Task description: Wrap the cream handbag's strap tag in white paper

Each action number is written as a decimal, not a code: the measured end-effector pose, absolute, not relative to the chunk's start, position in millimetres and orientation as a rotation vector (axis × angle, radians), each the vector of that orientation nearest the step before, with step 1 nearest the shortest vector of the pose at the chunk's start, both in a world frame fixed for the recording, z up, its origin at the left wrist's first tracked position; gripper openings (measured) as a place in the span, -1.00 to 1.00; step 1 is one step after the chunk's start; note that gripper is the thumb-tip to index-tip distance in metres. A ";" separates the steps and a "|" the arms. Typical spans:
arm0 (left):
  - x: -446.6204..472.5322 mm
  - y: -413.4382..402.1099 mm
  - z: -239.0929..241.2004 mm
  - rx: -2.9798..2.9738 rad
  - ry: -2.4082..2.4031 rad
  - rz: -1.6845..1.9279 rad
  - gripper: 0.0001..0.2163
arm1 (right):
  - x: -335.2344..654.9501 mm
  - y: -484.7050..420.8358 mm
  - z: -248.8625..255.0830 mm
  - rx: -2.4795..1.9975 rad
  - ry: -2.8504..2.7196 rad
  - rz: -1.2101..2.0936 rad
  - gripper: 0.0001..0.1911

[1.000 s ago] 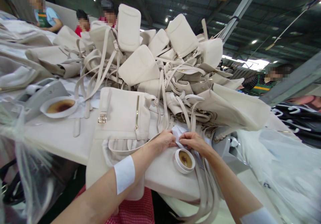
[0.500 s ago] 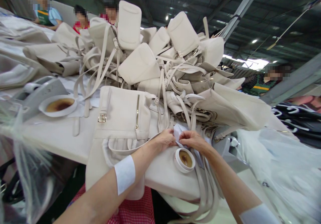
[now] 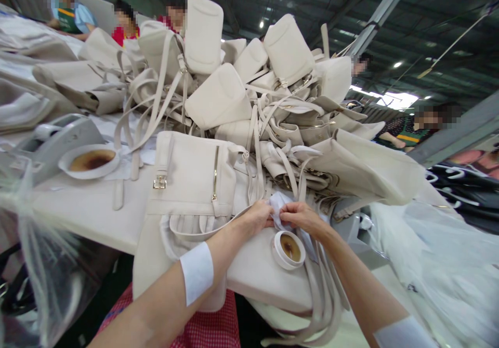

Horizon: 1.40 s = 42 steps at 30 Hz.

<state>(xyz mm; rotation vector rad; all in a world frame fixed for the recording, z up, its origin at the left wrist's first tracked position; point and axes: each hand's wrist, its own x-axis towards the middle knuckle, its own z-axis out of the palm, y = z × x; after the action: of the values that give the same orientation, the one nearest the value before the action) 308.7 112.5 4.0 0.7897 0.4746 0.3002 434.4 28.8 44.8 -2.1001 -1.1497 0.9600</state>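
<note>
Between my two hands is a crumpled piece of thin white paper or cloth [image 3: 277, 202]; which of the two I cannot tell. My left hand [image 3: 260, 216] has its fingers closed on the left side of it. With thumb and fingers pinched, my right hand [image 3: 300, 216] grips the right side. Just below them stands a round white tub [image 3: 289, 250] with yellow-brown stuff inside. Left of my hands lies a cream backpack [image 3: 191, 174] with a gold zip and buckle, its lower end hanging over the table edge beneath my left forearm.
A big heap of cream bags [image 3: 218, 96] and straps fills the table behind. On the left are a grey tape dispenser [image 3: 64, 140] and a white dish [image 3: 89, 161] of brown stuff. Long straps [image 3: 322, 296] hang off the front edge. Clear plastic [image 3: 436, 265] lies right. Several people work beyond.
The white piece between my hands has shifted shape and looks more crumpled. Both hands stay almost in place, and the view has moved slightly.
</note>
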 end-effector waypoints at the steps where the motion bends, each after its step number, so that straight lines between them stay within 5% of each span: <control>1: 309.9 112.4 3.2 0.786 0.480 0.304 -0.71 | 434.3 29.2 44.2 -2.100 -1.142 0.956 -0.80; 23: 310.6 110.2 0.7 0.776 0.473 0.358 -0.61 | 440.1 17.4 43.4 -1.916 -0.886 0.932 -0.62; 42: 309.6 111.9 -4.0 0.731 0.450 0.376 -0.80 | 439.1 20.7 43.2 -1.973 -1.115 0.711 -0.55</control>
<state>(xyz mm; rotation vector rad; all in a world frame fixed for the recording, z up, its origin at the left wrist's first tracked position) 309.6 111.9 -4.0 0.7308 0.4499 0.3755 439.1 20.7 43.2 -1.9725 -1.1149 0.7112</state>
